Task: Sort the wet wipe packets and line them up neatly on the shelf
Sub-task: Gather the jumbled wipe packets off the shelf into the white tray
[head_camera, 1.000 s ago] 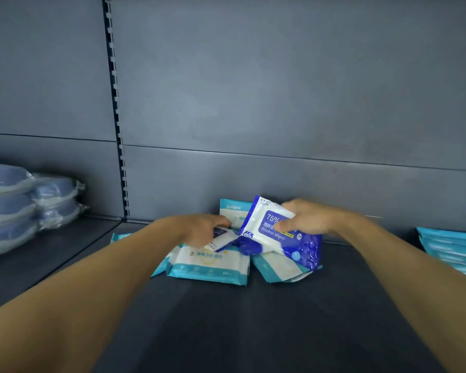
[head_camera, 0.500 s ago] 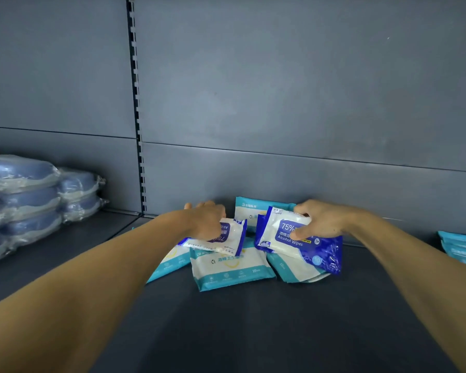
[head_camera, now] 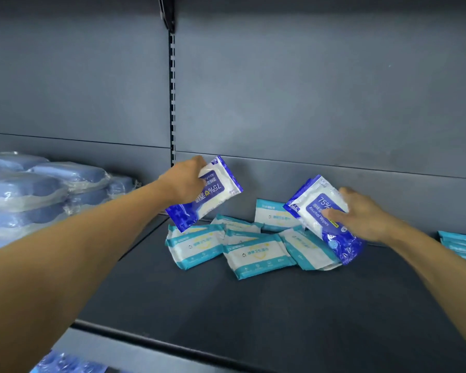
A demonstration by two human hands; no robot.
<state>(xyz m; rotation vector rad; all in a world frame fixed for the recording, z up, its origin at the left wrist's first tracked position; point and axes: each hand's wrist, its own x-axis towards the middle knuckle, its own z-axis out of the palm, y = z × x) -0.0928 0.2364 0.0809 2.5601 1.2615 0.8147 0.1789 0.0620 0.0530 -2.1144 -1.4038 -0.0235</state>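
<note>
My left hand (head_camera: 184, 183) grips a blue-and-white alcohol wipe packet (head_camera: 213, 192), lifted above the shelf and turned upside down. My right hand (head_camera: 361, 214) holds more blue-and-white alcohol wipe packets (head_camera: 318, 211) stacked together, tilted, just above the pile. Several teal-and-white wipe packets (head_camera: 256, 254) lie scattered on the dark shelf (head_camera: 253, 313) between my hands, near the back wall.
Large blue wipe packs in clear wrap (head_camera: 38, 189) are stacked on the left shelf section. A stack of teal packets (head_camera: 463, 246) lies at the right edge. A slotted upright (head_camera: 172, 103) divides the back panel. Another blue pack (head_camera: 65, 364) shows on the shelf below.
My left hand has lifted its blue packet up and left off the pile. My right hand has raised its blue packets and shifted right. The teal packets stay where they lay.
</note>
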